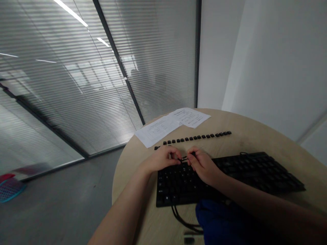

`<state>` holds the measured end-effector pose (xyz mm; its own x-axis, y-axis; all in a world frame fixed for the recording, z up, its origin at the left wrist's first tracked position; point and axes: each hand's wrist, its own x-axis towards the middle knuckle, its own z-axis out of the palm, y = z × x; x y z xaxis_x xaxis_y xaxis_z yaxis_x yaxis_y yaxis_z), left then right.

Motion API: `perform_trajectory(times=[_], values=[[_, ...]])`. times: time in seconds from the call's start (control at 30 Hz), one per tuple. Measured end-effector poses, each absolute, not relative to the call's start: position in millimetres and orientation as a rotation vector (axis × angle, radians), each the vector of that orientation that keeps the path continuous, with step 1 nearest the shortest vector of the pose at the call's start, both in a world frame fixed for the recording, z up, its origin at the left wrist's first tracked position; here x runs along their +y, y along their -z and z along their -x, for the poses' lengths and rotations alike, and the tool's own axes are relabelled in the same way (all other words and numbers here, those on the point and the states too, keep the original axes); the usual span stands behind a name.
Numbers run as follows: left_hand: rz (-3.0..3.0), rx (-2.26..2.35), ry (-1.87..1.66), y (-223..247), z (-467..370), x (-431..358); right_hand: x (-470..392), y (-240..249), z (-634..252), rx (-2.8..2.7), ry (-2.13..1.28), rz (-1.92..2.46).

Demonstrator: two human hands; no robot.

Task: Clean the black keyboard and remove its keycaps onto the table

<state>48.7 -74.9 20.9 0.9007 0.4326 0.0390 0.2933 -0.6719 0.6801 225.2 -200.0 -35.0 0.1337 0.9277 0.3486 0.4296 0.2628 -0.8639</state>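
A black keyboard (176, 197) lies on the round table, and both hands are together above its upper left part. My right hand (203, 166) is closed round the dark handle of a wire keycap puller (184, 158), whose two thin prongs point left. At the prong ends, my left hand (165, 157) pinches with thumb and fingers; what sits between them is too small and dark to make out. Behind the hands runs a row of several loose black keycaps (195, 137). A shorter second row (156, 148) is partly hidden by my left hand.
Two printed paper sheets (160, 129) lie at the table's far left edge. Black cable (178, 217) loops at the front, beside blue cloth (219, 221). The wooden table (127, 170) has a curved edge. A blue basket (11, 190) stands on the floor, left.
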Motion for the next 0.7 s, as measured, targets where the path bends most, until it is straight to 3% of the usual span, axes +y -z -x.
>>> perform_trajectory(times=[0.33, 0.7], values=[[-2.497, 0.922, -0.769, 3, -43, -38, -196, 30, -222, -1.389, -0.589, 1.375], [-2.850, 1.092, -0.650, 21, -68, -26, -196, 28, -221, -1.472, -0.563, 1.390]])
